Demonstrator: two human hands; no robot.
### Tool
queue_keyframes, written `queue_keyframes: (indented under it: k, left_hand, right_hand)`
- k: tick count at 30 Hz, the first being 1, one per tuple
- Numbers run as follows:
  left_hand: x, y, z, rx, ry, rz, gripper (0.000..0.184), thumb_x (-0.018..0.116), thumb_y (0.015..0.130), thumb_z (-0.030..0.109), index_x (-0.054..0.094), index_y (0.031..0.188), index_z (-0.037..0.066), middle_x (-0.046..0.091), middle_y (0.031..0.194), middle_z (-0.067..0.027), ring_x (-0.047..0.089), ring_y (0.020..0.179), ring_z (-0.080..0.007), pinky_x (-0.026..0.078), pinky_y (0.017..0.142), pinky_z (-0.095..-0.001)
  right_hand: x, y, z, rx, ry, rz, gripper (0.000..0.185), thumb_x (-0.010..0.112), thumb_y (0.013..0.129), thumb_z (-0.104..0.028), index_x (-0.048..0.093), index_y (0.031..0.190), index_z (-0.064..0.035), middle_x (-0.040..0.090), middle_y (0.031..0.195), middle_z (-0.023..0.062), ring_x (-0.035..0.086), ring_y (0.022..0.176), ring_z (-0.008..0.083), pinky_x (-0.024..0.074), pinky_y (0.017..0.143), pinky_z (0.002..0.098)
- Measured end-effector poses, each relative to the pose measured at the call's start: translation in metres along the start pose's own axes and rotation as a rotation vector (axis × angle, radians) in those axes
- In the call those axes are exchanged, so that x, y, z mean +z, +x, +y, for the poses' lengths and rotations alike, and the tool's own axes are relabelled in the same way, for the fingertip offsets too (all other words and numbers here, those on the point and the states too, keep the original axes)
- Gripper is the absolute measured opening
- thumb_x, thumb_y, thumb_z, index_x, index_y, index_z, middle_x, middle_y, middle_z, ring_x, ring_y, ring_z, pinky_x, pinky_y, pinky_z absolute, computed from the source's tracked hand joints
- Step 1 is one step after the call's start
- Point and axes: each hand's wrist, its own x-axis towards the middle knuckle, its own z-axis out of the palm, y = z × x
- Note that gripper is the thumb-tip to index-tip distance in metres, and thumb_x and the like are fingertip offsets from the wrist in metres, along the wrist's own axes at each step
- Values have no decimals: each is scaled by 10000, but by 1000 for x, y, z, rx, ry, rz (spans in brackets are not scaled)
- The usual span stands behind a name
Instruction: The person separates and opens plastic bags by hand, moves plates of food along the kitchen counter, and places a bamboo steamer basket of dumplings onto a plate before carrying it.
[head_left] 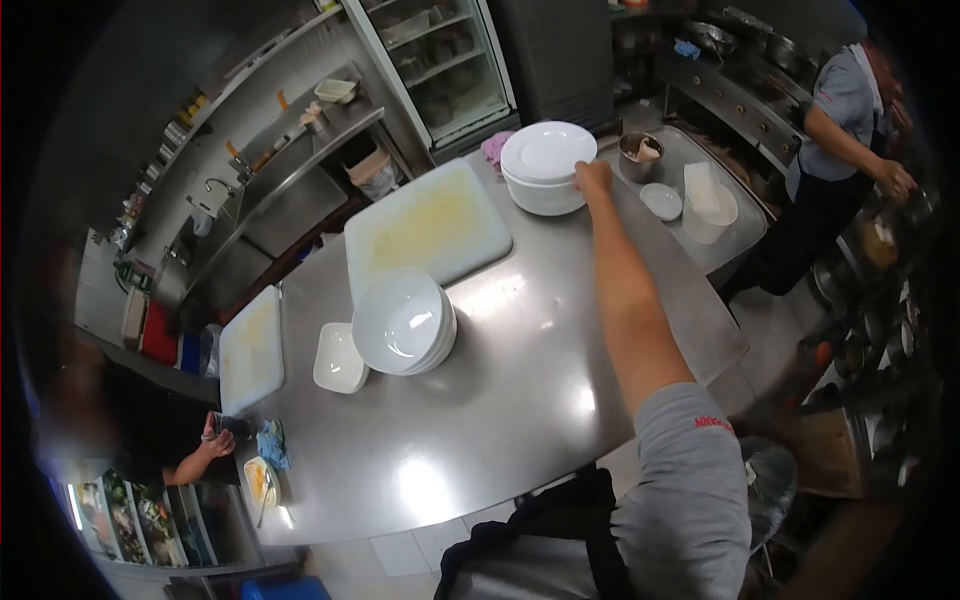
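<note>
My right arm reaches far across the steel table, and my right hand (593, 177) is closed at the right edge of a stack of white plates (548, 152). A flat round plate lies on top, with deeper white dishes below it. The fingertips are partly hidden against the rim. Nearer to me stands a stack of large white bowls (402, 320), with a squarish white bowl (341, 358) at its left. A big white cutting board (430, 225) lies behind them. My left hand is out of view.
The steel table (500, 410) fills the middle. At left are a second cutting board (252, 350), a blue cloth (272, 444), a small food dish (262, 482) and a person's hand (212, 440). Another person (840, 150) stands by the stove at right. A white tub (710, 215) sits beyond the table.
</note>
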Motion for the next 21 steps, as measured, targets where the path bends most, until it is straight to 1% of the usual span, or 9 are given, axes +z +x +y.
queue_keyframes:
  k: [6,9,10,11,13,16,18,20,21]
  left_hand:
    - [-7,-23,-11,137,42,32,255,448,871,208,569,966,6,595,832,-140,576,779,-220,458,708,-307]
    - [-16,-24,49,544,153,203,253,449,872,205,569,968,5,595,830,-140,575,780,-219,456,711,-304]
    - [-48,-111,178,431,-284,-72,238,462,874,186,554,995,3,584,916,-151,556,869,-218,411,803,-295]
    - [-63,-174,266,506,-100,0,271,440,878,176,521,1052,-16,547,1028,-170,515,979,-241,361,880,-313]
    - [-69,-186,338,1321,53,169,391,400,856,120,389,1208,-50,417,1232,-212,391,1151,-341,287,962,-362]
    - [-47,-179,422,1708,253,38,538,301,888,308,217,1321,0,229,1374,-169,216,1267,-326,157,1030,-389]
    - [-32,-158,443,1641,778,163,550,323,881,364,239,1326,53,210,1389,-124,204,1273,-311,166,1021,-439]
    - [-25,-131,437,1418,821,481,586,366,862,422,241,1334,100,223,1366,-191,196,1267,-340,129,1010,-506]
    - [-23,-125,428,1094,811,579,588,346,867,440,264,1322,77,220,1360,-208,178,1271,-347,124,1005,-522]
  right_hand:
    - [-54,-78,-9,-127,646,-85,121,477,781,-26,362,771,10,495,793,147,581,630,249,564,558,360]
    - [-76,-142,20,-177,577,3,105,465,805,-39,369,778,-8,496,780,128,569,608,214,558,544,346]
    - [-84,-172,25,-211,553,5,113,469,810,-45,367,767,-22,496,769,110,563,604,194,552,535,333]
    - [-89,-197,37,-219,551,-22,119,471,815,-47,366,759,-34,490,747,86,547,598,165,535,527,306]
    - [-102,-258,53,-202,596,-103,143,477,822,-50,364,734,-60,469,698,34,495,579,100,477,494,244]
    - [-130,-334,49,-166,580,-211,169,481,826,-59,364,707,-80,445,657,-6,435,554,48,398,453,195]
    - [-147,-354,57,-169,507,-261,176,481,828,-66,366,697,-87,435,641,-20,410,544,32,361,437,181]
    - [-165,-362,71,-263,356,-251,196,489,825,-67,348,691,-90,389,611,-26,372,499,42,345,417,190]
    - [-174,-359,89,-216,289,-242,163,477,828,-57,361,717,-85,436,646,-8,442,541,56,405,442,208]
